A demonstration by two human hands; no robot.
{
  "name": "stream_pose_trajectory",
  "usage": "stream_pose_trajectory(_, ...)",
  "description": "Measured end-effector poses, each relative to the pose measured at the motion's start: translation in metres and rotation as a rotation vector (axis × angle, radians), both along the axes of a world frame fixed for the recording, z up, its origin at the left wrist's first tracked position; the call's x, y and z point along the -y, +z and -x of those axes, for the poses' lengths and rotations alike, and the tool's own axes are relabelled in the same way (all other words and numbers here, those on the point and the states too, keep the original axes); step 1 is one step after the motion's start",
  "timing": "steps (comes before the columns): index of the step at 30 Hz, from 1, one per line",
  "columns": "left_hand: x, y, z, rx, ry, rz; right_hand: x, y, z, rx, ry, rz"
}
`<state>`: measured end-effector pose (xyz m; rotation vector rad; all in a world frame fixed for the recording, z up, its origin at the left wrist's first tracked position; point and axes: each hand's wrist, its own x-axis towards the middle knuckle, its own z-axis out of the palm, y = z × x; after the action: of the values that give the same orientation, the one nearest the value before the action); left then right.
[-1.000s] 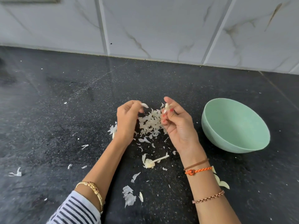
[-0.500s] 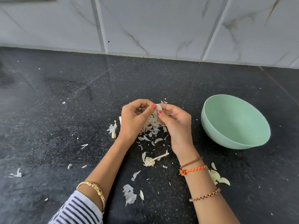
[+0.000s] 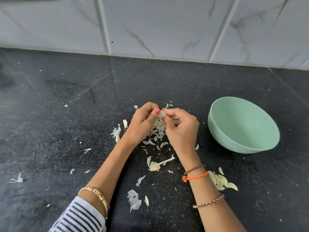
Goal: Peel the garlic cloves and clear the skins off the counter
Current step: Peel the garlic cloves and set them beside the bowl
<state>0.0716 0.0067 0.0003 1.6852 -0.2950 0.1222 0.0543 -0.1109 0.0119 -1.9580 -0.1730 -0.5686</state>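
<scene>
- My left hand (image 3: 142, 121) and right hand (image 3: 181, 126) both pinch one garlic clove (image 3: 161, 113) between curled fingertips.
- Skins (image 3: 157, 131) pile directly beneath that grip.
- Green bowl (image 3: 242, 126) sits right of it.

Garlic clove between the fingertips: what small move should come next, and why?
Probably pull the loosened skin off with the right hand while the left hand holds the clove. Both pinch it above the skins, and the bowl looks empty.
</scene>
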Motion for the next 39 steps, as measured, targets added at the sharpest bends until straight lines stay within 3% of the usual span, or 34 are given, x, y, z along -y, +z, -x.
stream_pose_trajectory(8, 0.002, -0.005, -0.001, 0.103, 0.095, -0.193, -0.001, -0.004, -0.002, 0.134, -0.041, 0.091)
stream_pose_trajectory(11, 0.004, -0.002, 0.003, 0.275, 0.219, -0.260, -0.002, -0.004, -0.001, 0.062, -0.066, 0.042)
stream_pose_trajectory(15, 0.007, 0.002, 0.009, 0.461, 0.388, -0.204, 0.004, -0.001, -0.003, -0.102, -0.077, -0.056)
stream_pose_trajectory(20, 0.006, 0.001, 0.006, 0.323, 0.373, -0.255, 0.001, 0.006, -0.001, -0.241, 0.011, -0.317)
stream_pose_trajectory(24, 0.005, 0.002, 0.006, 0.118, 0.290, -0.003, 0.001, 0.005, -0.001, -0.259, 0.011, -0.315)
stream_pose_trajectory(27, 0.004, 0.003, 0.006, 0.067, 0.193, 0.095, 0.001, 0.005, 0.000, -0.225, 0.012, -0.303)
stream_pose_trajectory(34, 0.005, 0.004, 0.006, 0.095, 0.173, 0.088, 0.002, 0.002, -0.001, -0.094, 0.018, -0.053)
stream_pose_trajectory(39, 0.002, -0.003, 0.004, 0.214, 0.252, -0.332, 0.001, -0.007, -0.003, 0.061, -0.040, 0.213)
